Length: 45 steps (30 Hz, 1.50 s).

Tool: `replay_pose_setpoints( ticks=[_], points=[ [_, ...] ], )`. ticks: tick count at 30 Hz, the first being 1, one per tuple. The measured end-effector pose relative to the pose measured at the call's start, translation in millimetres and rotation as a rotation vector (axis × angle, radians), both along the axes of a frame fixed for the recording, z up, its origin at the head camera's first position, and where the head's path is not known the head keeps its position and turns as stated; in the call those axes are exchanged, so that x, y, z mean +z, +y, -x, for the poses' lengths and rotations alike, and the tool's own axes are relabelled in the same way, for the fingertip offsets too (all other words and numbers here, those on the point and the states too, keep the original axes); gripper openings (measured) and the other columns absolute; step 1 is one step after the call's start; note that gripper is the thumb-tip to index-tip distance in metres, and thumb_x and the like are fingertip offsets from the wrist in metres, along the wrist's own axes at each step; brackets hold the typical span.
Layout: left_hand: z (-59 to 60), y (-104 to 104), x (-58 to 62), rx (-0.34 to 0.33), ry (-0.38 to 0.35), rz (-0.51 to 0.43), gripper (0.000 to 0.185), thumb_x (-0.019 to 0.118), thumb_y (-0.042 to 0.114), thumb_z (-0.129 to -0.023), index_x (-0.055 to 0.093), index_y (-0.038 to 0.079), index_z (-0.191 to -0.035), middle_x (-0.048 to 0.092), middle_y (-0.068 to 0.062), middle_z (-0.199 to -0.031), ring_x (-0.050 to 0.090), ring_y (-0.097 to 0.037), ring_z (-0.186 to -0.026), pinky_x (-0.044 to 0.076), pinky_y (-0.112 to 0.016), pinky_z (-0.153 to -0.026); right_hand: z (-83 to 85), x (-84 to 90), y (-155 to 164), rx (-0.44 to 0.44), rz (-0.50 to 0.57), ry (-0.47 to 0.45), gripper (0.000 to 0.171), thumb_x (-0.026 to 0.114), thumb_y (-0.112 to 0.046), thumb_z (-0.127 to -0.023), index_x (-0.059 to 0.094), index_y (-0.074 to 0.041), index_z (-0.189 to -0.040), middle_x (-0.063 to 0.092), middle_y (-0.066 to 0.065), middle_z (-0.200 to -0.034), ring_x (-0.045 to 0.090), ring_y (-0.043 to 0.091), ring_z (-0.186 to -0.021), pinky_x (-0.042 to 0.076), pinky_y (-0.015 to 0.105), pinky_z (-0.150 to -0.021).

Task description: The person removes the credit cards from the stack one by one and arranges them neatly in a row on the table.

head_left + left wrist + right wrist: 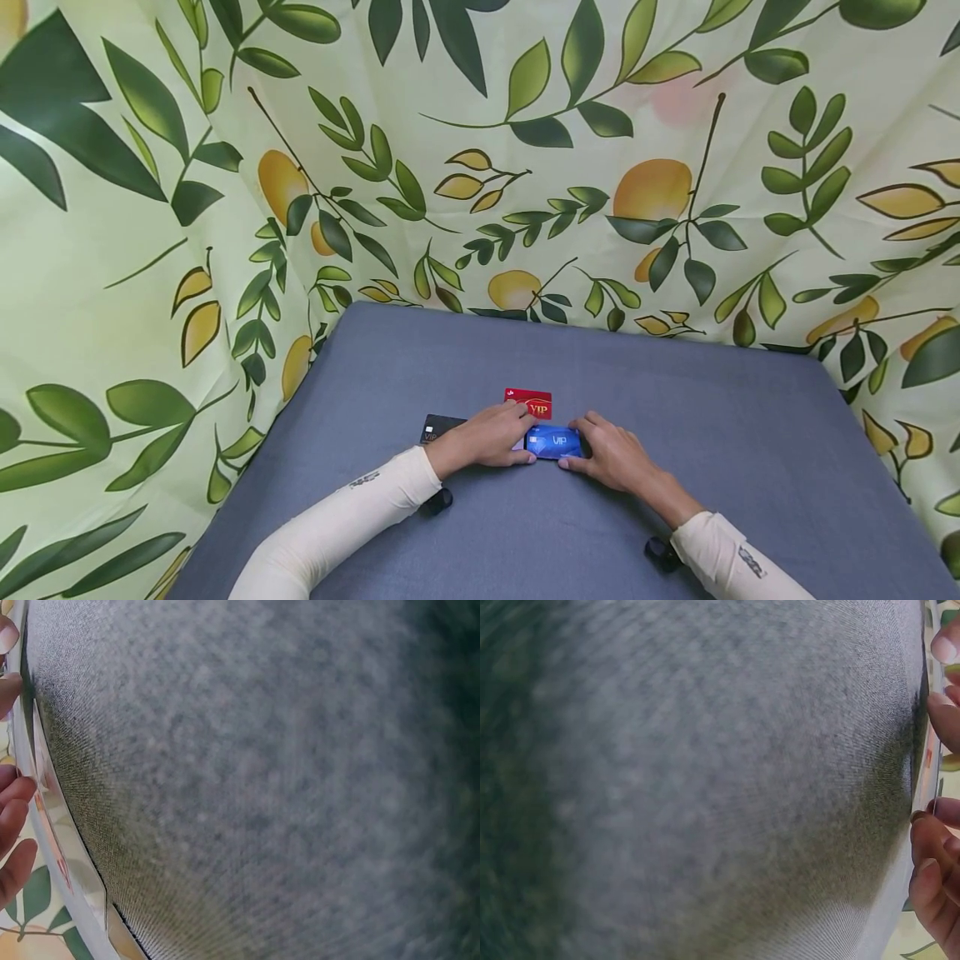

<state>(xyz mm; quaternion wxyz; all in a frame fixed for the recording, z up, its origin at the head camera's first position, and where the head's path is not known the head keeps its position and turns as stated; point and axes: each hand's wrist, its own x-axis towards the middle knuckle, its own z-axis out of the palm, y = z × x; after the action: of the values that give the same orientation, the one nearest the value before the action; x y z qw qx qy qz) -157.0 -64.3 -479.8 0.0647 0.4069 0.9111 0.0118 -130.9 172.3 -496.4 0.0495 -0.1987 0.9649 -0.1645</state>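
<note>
Lying flat on the blue-grey table cloth (712, 433), the blue card (556, 441) sits between our 2 hands, near the middle of the table. Our left hand (491, 436) rests at its left end, and our right hand (611, 454) touches its right end with bent fingers. We cannot tell for sure if either hand pinches the blue card or only rests on it. Just behind it lies the red card (531, 402), with our left fingertips over its near corner. The black card (437, 427) lies to the left, partly under our left wrist. Both wrist views show mostly blurry grey cloth, with fingertips (13, 825) at the edge by a thin card edge (930, 761). All around the table hangs a curtain (225, 167) with green leaves and yellow lemons.
</note>
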Motion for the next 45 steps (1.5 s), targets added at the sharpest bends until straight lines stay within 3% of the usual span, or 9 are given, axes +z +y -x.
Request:
replay_pose_setpoints(
  ticks=[12, 25, 45],
  points=[
    [-0.2, 3.0, -3.7, 0.012, 0.015, 0.011, 0.064, 0.067, 0.056, -0.090, 0.058, 0.015, -0.139, 0.061, -0.001, -0.126, 0.053, -0.012, -0.106, 0.049, -0.027, -0.095, -0.9, -3.4, 2.3, 0.000, 0.006, -0.003, 0.061, 0.082, -0.050, -0.079, 0.068, -0.008, -0.120, 0.063, 0.005, -0.105, 0.054, 0.014, -0.079, 0.054, 0.039, -0.071],
    [0.5, 2.3, -6.7, 0.000, 0.043, -0.001, 0.063, 0.068, 0.056, -0.089, 0.061, 0.014, -0.137, 0.062, -0.002, -0.124, 0.051, -0.013, -0.105, 0.048, -0.026, -0.091, -1.7, -4.2, 2.0, -0.006, -0.001, 0.000, 0.060, 0.081, -0.051, -0.080, 0.068, -0.008, -0.120, 0.064, 0.006, -0.108, 0.058, 0.015, -0.084, 0.055, 0.043, -0.077],
    [3.5, 2.5, -10.8, -0.006, 0.041, -0.006, 0.063, 0.068, 0.056, -0.089, 0.061, 0.014, -0.136, 0.060, -0.002, -0.121, 0.049, -0.012, -0.103, 0.046, -0.023, -0.086, -0.1, -2.6, 1.8, -0.005, -0.012, -0.008, 0.059, 0.082, -0.049, -0.079, 0.069, -0.008, -0.120, 0.060, 0.005, -0.104, 0.052, 0.014, -0.075, 0.051, 0.034, -0.067]
  ],
)
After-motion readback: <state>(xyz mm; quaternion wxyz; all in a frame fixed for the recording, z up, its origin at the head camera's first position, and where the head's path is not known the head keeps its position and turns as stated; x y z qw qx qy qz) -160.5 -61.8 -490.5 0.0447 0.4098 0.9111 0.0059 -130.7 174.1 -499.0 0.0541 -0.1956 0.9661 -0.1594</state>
